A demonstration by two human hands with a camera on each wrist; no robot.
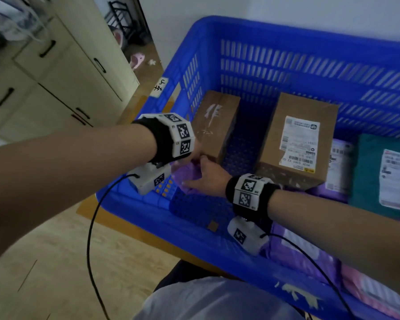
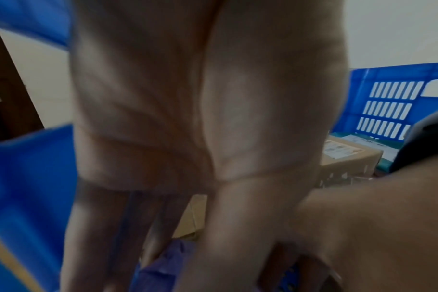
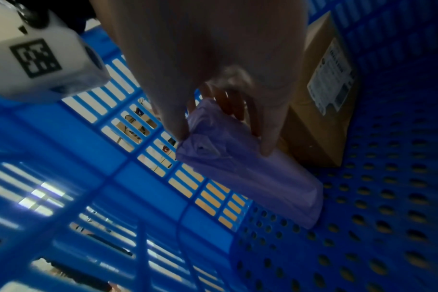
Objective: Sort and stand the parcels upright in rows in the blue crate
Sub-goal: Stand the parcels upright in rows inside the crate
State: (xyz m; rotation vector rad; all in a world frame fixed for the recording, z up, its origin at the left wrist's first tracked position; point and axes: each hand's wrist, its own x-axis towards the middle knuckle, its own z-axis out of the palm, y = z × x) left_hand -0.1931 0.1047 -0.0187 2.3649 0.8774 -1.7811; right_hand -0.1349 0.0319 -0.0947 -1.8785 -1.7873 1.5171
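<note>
A small purple parcel (image 1: 187,174) stands on its edge against the left wall of the blue crate (image 1: 286,28), near its front corner. My left hand (image 1: 192,155) reaches down from above and holds the parcel's top between thumb and fingers (image 2: 100,227). My right hand (image 1: 202,177) pinches the same top edge. In the right wrist view the purple parcel (image 3: 250,173) rests on the perforated floor, with my right hand (image 3: 225,138) on its upper end. A plain brown box (image 1: 215,125) stands just behind the hands.
A second brown box (image 1: 296,144) with a white label stands mid-crate. Purple mailers (image 1: 337,167) and a teal mailer (image 1: 383,176) lie to the right; more purple and pink mailers (image 1: 310,255) lie at the near right. Cream cabinets (image 1: 56,77) stand left of the crate.
</note>
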